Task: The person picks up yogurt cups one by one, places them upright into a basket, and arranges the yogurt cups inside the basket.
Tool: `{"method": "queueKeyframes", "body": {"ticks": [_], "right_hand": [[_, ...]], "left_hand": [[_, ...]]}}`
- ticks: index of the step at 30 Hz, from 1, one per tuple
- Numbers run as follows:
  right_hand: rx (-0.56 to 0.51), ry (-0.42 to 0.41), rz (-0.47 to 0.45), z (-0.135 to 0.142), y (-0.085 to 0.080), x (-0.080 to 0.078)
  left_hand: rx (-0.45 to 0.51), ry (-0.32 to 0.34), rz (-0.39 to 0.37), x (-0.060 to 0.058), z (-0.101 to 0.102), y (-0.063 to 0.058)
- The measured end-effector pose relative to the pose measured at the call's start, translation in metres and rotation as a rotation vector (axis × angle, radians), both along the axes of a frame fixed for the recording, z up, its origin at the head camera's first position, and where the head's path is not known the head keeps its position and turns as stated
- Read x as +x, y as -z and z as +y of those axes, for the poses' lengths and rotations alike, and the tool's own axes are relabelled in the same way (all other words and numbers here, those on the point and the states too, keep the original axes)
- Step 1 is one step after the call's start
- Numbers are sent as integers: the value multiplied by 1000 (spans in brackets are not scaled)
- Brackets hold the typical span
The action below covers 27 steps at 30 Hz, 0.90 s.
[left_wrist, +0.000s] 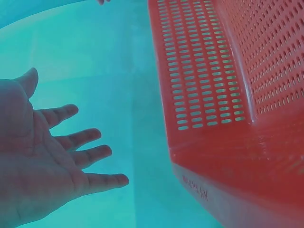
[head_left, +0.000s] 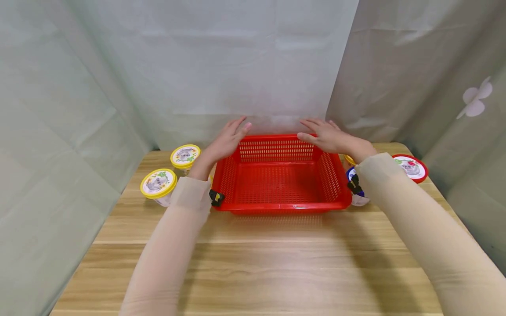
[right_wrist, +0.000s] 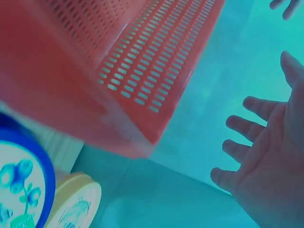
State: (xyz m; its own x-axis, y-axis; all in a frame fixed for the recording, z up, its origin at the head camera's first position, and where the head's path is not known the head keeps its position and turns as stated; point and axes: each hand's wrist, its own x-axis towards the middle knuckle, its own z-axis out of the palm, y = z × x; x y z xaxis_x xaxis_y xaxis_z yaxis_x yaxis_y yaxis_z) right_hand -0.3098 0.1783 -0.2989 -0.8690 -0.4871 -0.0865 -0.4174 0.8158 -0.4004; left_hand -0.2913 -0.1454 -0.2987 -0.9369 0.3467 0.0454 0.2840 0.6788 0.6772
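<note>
A red plastic basket [head_left: 276,182] with slotted walls stands on the wooden table, its inside bare. My left hand [head_left: 226,141] hovers over its far left corner with fingers spread. In the left wrist view that hand [left_wrist: 52,156] shows its palm, apart from the basket wall [left_wrist: 202,71]. Over the far right corner my right hand [head_left: 325,137] is held likewise, fingers extended. The right wrist view has this hand [right_wrist: 270,147] holding nothing, with a gap to the basket [right_wrist: 156,61].
Left of the basket stand two yellow-lidded tubs [head_left: 159,183]. To its right are a blue-lidded tub [head_left: 359,199], a yellow-lidded one [head_left: 348,161] and a red-lidded one [head_left: 411,167], partly behind the right arm. A pale curtain [head_left: 237,66] hangs behind the table [head_left: 276,267].
</note>
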Motion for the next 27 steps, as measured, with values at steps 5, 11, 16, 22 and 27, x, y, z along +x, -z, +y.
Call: {"method": "queueKeyframes", "body": {"ticks": [5,11,16,22,27], "right_hand": [[-5,3,11,7,-2,3],[-5,-1,10,15,-3,6],[-7,-18,19,21,-2,9],[-18,-20,-2,29,-2,17],[-11,-31,-10,38,0,23]], "left_hand": [[56,-1,-19,9,-10,0],[95,-27,-37,19,-23,7],[130,-49,-55,31,-34,17],[189,-77,-64,47,-42,33],[275,-93,-68,57,-42,40]]}}
